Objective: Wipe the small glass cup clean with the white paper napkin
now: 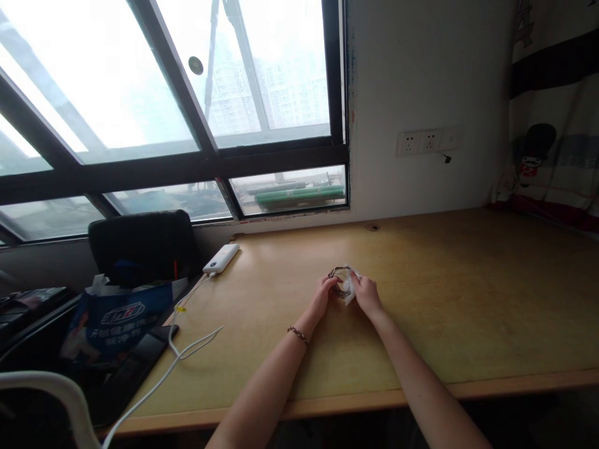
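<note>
A dark-framed window (290, 157) fills the upper left, and the bench (444, 299) stretches below and to the right of it, with a patterned curtain (556, 112) at the far right. A blue bag (126, 324) sits off the bench's left end. On that end lies a white power bank (222, 257), its white cable (179, 355) trailing down over the edge.

The left hand (322, 292) and right hand (367, 293) meet over the middle of the bench, with bare surface around them. Between them is a dark, ring-like loop (333, 272), perhaps coiled wire; it is too small to tell. A crinkled, see-through wrap (349, 290) lies against its right side. Each grip is closed: the left pinches the loop, the right is clamped on the wrap. Whether the two pieces are joined is unclear.

To handle this well, I would keep the left grip steady on the rim, let the right thumb and fingers work the film gently, and stay low above the bench so nothing springs away. A hard tug could bend the loop or tear the film.

As for writing, the bag carries a boxed logo with Chinese characters beneath, too blurred to read surely. The power bank shows a dark round mark but no legible brand; the cable's yellow tag (181, 309) has no readable text.
</note>
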Demonstrator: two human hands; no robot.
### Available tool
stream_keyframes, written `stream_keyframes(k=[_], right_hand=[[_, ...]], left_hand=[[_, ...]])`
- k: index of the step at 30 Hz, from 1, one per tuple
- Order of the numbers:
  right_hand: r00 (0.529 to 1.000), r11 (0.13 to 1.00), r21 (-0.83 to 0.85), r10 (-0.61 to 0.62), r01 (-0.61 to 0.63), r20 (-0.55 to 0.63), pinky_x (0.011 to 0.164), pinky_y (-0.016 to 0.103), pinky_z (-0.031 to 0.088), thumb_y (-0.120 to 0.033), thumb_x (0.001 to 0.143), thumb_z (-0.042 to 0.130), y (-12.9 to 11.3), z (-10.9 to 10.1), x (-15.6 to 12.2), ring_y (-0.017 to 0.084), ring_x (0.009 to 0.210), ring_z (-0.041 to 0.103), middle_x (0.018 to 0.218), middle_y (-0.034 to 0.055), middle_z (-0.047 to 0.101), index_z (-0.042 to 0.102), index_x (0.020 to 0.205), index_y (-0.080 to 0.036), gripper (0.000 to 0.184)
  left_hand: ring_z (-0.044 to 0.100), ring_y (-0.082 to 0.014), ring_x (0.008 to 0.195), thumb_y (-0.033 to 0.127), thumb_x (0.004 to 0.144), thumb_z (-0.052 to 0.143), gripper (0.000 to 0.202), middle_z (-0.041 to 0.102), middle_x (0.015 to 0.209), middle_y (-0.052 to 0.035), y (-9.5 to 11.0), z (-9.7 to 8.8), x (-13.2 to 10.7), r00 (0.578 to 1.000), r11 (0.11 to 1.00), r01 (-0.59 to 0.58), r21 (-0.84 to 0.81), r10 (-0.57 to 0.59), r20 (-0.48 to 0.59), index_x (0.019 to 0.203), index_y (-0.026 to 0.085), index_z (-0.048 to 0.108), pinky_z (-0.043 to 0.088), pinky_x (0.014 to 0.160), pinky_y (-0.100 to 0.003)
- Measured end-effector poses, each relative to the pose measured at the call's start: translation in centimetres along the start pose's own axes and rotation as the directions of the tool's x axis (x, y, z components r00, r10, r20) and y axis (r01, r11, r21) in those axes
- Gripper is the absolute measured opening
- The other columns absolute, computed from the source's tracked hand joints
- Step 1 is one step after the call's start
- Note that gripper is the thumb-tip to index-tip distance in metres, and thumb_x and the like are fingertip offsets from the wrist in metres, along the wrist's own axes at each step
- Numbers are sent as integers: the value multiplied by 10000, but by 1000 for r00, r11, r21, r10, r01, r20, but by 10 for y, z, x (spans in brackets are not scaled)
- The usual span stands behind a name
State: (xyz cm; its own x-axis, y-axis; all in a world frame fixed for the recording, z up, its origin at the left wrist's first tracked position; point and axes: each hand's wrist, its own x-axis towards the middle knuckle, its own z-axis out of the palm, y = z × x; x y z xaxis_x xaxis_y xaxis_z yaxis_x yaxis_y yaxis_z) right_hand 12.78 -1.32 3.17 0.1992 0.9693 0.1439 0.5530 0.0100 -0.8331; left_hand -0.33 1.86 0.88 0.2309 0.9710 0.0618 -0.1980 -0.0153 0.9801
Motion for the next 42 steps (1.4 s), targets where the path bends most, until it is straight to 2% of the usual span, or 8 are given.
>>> stream_keyframes(k=[4,7,14,19,26,31,35,42], right_hand=[[929,833,480,99,-273,356,430,214,440,-418,818,313,2,8,-2,125,457,574,636,62,644,566,876,-113,401],[888,752,548,104,-366,449,417,193,445,-285,785,405,4,9,-2,106,472,582,696,54,657,547,920,-119,257],[953,967,109,200,-229,228,377,191,379,-259,713,497,10,3,6,138,403,548,498,59,615,618,668,-97,207],[1000,987,-163,-11,7,-22,587,200,406,-266,714,514,4,-2,4,173,717,604,767,89,661,629,816,-149,193],[988,953,-288,52,-94,-148,600,218,396,-293,801,375,7,-2,3,189,731,599,768,143,648,632,806,-100,321],[977,976,-86,192,-200,-93,465,212,394,-392,806,328,14,2,7,163,551,586,634,118,641,641,700,-94,446],[958,958,60,275,-280,75,394,186,380,-361,725,483,16,5,9,135,482,573,652,80,652,631,750,-90,310],[996,981,-174,89,-85,12,553,207,381,-257,709,509,9,-1,9,180,702,593,750,120,652,632,742,-102,201]], left_hand=[[481,-94,466,411,666,516,307,532,567,2,-2,1,2,998,999,-2,-40,-1,-60,731,118,577,346,409,-188],[465,-90,439,392,647,539,290,535,543,0,-1,1,2,999,1000,21,8,-21,-35,727,116,581,329,384,-182],[376,-61,326,369,660,518,282,484,432,1,1,-3,-4,999,987,-24,157,20,26,608,105,603,224,315,-177],[398,-75,322,450,695,470,386,506,422,-20,2,-3,-3,994,991,14,135,-28,104,595,103,604,260,342,-196],[561,-149,672,391,619,630,422,615,887,-100,7,10,-5,965,999,-29,40,18,260,929,107,591,424,589,-234],[540,-137,665,325,604,660,398,616,854,-80,8,16,-7,975,993,-84,87,64,213,931,110,587,425,628,-249],[540,-138,635,348,620,637,366,617,756,-65,8,15,-5,991,994,-67,82,57,121,880,93,599,420,591,-239],[531,-130,504,425,679,494,366,597,571,-71,1,7,-5,997,993,25,114,-34,75,669,76,603,389,485,-221]])
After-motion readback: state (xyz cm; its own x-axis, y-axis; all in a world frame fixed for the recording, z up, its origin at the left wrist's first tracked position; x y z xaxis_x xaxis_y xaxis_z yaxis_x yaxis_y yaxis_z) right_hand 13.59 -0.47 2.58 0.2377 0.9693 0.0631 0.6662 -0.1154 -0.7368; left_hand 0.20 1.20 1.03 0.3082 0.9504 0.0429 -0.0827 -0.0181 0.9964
